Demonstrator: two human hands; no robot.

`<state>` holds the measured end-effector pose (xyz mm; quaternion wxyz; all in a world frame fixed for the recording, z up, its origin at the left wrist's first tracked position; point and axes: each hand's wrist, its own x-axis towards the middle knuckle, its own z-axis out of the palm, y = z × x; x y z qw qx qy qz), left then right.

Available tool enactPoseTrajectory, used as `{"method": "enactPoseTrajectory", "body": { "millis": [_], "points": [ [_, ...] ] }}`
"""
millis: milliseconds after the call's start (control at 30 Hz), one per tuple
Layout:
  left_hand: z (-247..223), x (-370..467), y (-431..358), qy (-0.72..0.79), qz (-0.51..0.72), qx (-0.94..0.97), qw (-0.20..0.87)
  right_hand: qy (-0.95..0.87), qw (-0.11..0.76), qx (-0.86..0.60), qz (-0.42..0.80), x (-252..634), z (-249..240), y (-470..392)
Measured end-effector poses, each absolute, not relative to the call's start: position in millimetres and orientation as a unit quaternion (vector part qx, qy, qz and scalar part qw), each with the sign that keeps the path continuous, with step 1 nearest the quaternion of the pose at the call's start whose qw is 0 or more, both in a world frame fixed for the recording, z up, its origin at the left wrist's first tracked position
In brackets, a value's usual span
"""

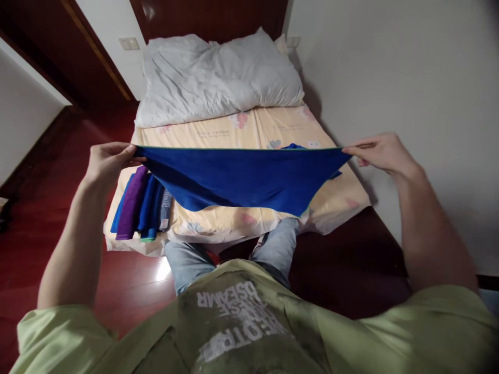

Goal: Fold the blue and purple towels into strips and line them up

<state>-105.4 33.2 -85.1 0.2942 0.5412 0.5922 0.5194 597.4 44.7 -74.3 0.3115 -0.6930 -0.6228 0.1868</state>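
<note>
A blue towel (241, 174) with a thin green edging hangs stretched between my two hands above the bed. My left hand (113, 158) pinches its left upper corner. At the opposite corner, my right hand (378, 150) pinches the cloth between thumb and fingers. The top edge is taut and nearly level, while the lower part sags toward my knees. Behind it, another piece of blue cloth (293, 146) lies on the bed, mostly hidden. Below my left hand lie several folded cloths side by side, among them a purple one (132, 205) and a grey one (166, 208).
The bed (218, 221) has a yellow patterned sheet, with a white rumpled duvet or pillow (218, 78) at its head. A white wall (409, 78) stands close on the right. Dark red floor (58, 166) runs along the left, near a brown door (58, 41).
</note>
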Motion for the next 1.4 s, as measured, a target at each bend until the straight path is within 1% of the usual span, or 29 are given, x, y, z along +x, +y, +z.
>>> {"method": "enactPoseTrajectory", "body": {
  "millis": [67,133,267,400,467,533,600,667,767,900,933,1033,1100,1200,1300,1400],
  "points": [
    [-85,-105,63,0.567,0.546,0.536,0.306,-0.627,0.343,-0.662,0.226,594,-75,77],
    [-81,-106,92,0.548,0.557,0.546,0.304,-0.642,0.374,-0.626,0.237,590,-76,109],
    [-66,-116,140,0.512,0.570,0.589,0.255,-0.670,0.414,-0.586,0.189,583,-68,156],
    [-52,-130,159,0.487,0.577,0.632,0.177,-0.683,0.453,-0.561,0.112,573,-47,156],
    [-53,-130,150,0.476,0.571,0.654,0.139,-0.690,0.471,-0.544,0.080,569,-45,142],
    [-61,-126,130,0.483,0.558,0.667,0.106,-0.696,0.489,-0.523,0.063,567,-54,123],
    [-80,-120,103,0.515,0.537,0.663,0.079,-0.697,0.498,-0.513,0.062,568,-79,103],
    [-110,-115,74,0.560,0.501,0.656,0.073,-0.693,0.490,-0.524,0.069,570,-117,82],
    [-174,-113,35,0.600,0.414,0.672,0.130,-0.691,0.450,-0.559,0.089,571,-190,48],
    [-272,-112,-11,0.645,0.367,0.641,0.197,-0.673,0.403,-0.592,0.184,563,-295,2],
    [-295,-110,-22,0.649,0.334,0.647,0.219,-0.669,0.389,-0.600,0.205,560,-319,-9],
    [-351,-106,-52,0.660,0.257,0.659,0.252,-0.653,0.333,-0.633,0.250,553,-375,-39],
    [-377,-103,-69,0.666,0.232,0.658,0.264,-0.643,0.307,-0.650,0.264,552,-399,-54],
    [-398,-100,-87,0.660,0.225,0.660,0.281,-0.633,0.296,-0.664,0.264,555,-417,-69],
    [-400,-100,-93,0.656,0.213,0.660,0.297,-0.634,0.287,-0.665,0.272,561,-421,-75],
    [-388,-104,-83,0.637,0.156,0.673,0.341,-0.654,0.254,-0.649,0.294,569,-414,-69]
  ]
}}
